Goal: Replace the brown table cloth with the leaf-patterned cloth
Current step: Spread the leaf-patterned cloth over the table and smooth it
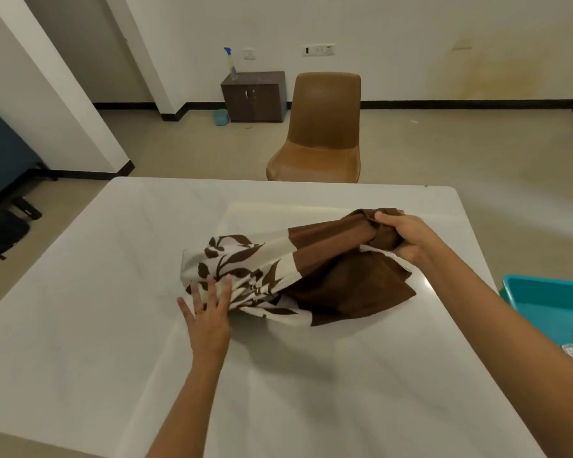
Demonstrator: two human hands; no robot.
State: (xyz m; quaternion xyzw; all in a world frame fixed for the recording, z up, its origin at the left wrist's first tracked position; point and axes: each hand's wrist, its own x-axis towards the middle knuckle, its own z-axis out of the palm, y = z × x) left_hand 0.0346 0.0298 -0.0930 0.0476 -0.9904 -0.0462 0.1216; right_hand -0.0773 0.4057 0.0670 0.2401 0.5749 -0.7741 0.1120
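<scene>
My right hand (pixel 399 238) grips a bunched brown edge of the leaf-patterned cloth (pixel 245 279); my left hand (pixel 209 312), fingers straight, presses its patterned end onto the bare white table (pixel 113 292). Next, I'd judge, comes spreading it out flat.

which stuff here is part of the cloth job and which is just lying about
Part of the job:
leaf-patterned cloth
table
left hand, flat on the cloth
right hand, gripping its brown end

Just lying about:
chair
teal tub
spray bottle
cabinet
</scene>
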